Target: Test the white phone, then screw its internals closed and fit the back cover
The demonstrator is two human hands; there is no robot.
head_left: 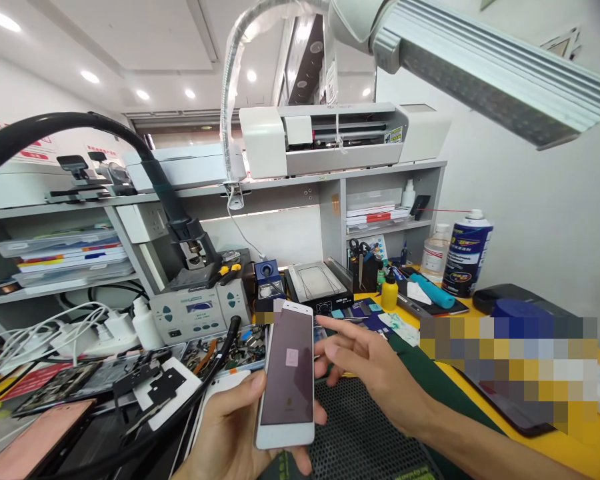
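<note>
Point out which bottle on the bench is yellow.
The small yellow bottle with a black tip beside the scissors holder; the others are a blue-labelled spray can and clear bottle.

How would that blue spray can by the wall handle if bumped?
The blue spray can stands tall and narrow, so it probably tips easily. Being round, it would likely roll once down. Its glossy wall looks somewhat slippery to grip.

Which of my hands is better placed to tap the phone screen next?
Probably the right hand. It is free, fingers spread, right beside the white phone, with a fingertip near the screen's upper edge. The left hand is wrapped around the phone's lower half, holding it up, so it cannot easily tap.
</note>
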